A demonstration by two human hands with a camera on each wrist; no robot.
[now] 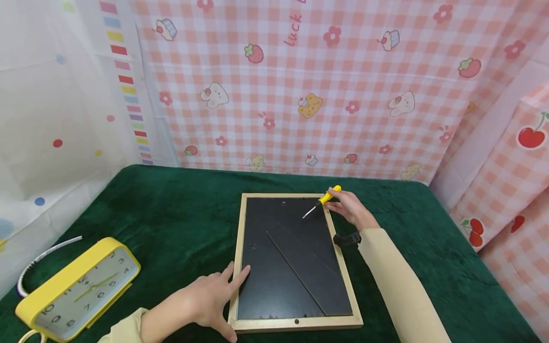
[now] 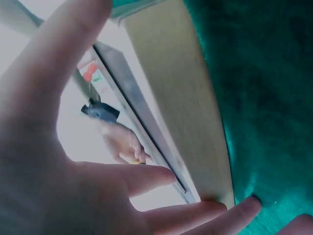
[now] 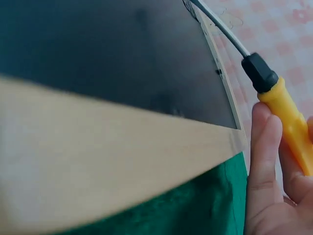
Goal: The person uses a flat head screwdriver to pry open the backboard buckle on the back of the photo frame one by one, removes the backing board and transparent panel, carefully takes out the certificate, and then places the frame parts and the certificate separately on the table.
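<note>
A picture frame (image 1: 296, 325) with pale wooden edges lies on the green cloth, its black backing board (image 1: 274, 281) facing up. A thin slanted line, like a cut or stand edge, crosses the board. My left hand (image 1: 210, 295) rests against the frame's lower left side, fingers spread, thumb at the bottom corner. In the left wrist view these fingers touch the wooden side (image 2: 181, 98). My right hand (image 1: 352, 209) holds a screwdriver (image 1: 330, 194) by its yellow handle near the upper right corner. The metal shaft (image 3: 222, 27) points down-left over the board; whether its tip touches cannot be told.
A yellow alarm clock (image 1: 81, 286) stands tilted at the left, beside a curved white cable-like piece (image 1: 47, 255). The green cloth (image 1: 180, 214) covers the table. A pink checked curtain (image 1: 279, 95) hangs behind the far edge, with more cloth along both sides.
</note>
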